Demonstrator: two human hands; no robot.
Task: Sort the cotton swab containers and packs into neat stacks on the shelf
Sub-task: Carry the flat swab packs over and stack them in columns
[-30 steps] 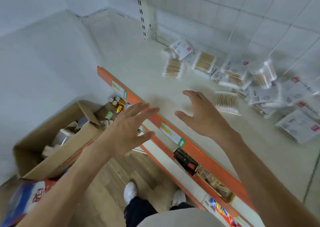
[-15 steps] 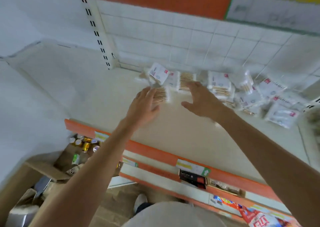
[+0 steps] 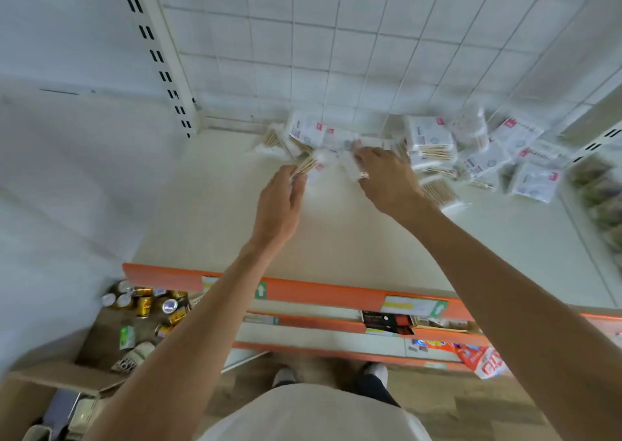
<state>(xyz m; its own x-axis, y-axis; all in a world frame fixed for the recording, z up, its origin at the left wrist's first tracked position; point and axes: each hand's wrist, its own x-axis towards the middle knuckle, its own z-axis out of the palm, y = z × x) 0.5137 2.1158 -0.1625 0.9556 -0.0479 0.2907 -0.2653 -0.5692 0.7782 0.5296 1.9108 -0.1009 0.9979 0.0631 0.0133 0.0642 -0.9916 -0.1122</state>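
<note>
Several cotton swab packs (image 3: 427,137) lie scattered along the back of the white shelf (image 3: 208,212), against the wire grid wall. My left hand (image 3: 281,201) grips a clear pack of wooden-stick swabs (image 3: 308,164) at the left of the pile. My right hand (image 3: 387,174) reaches into the middle of the pile and its fingers curl round a white pack (image 3: 353,168). More packs with red labels (image 3: 535,180) lie to the right. The picture is blurred by motion.
The shelf's orange front edge (image 3: 303,289) carries price tags. A slotted upright (image 3: 158,50) stands at the back left. Below left, an open cardboard box (image 3: 111,349) holds cans. Lower shelves show goods (image 3: 387,323) and a red bag (image 3: 484,361).
Both hands moved forward from the shelf's front edge into the pile at the back. The left hand took hold of a swab pack; the right hand closed on a white pack.
</note>
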